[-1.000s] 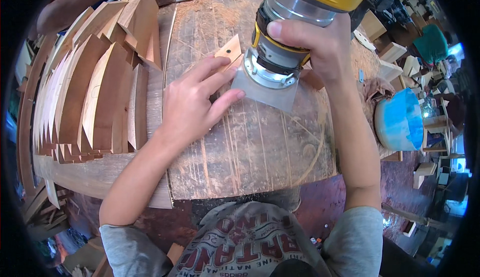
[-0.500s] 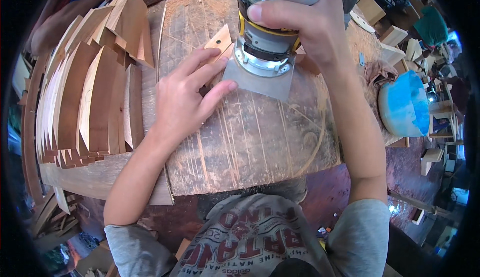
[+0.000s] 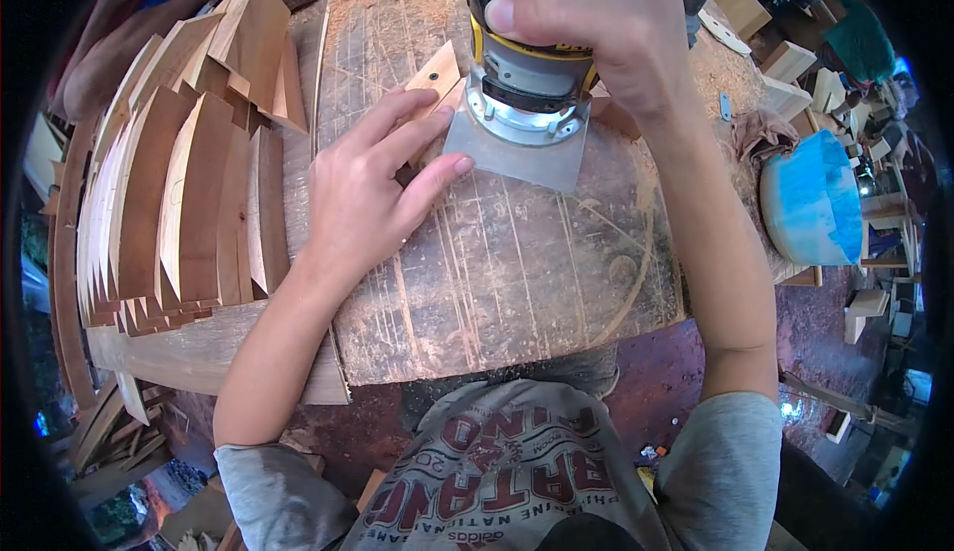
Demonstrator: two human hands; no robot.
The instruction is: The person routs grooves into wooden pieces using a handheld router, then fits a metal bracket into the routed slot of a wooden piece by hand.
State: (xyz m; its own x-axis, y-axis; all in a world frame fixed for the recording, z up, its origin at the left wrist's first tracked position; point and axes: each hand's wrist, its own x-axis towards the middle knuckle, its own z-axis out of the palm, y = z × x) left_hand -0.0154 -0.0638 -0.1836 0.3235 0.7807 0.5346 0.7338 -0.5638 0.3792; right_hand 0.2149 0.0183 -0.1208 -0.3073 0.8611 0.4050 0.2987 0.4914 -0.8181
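Note:
My right hand (image 3: 626,39) is wrapped round a yellow-and-black handheld router (image 3: 527,59) with a silver upper body and a clear square base plate (image 3: 527,168). My left hand (image 3: 373,188) grips a small pale wooden piece (image 3: 440,64) with a dark hole in it, fingertips on its lower part, just left of the router's base. My left thumb reaches to the left edge of the clear plate. Whether the plate rests on the wood piece or beside it I cannot tell. Both sit on a scarred, dusty wooden worktop (image 3: 497,303).
Rows of curved wooden pieces (image 3: 189,193) stand on the left. Another person's arm and hand (image 3: 114,64) are at the upper left. On the right lie a blue-and-white bucket (image 3: 810,198), a brown rag (image 3: 763,134) and wood offcuts (image 3: 790,79).
The router and both hands have shifted up and leftward in the picture since a second ago, along with much of the surrounding scene, while both grips stay the same.

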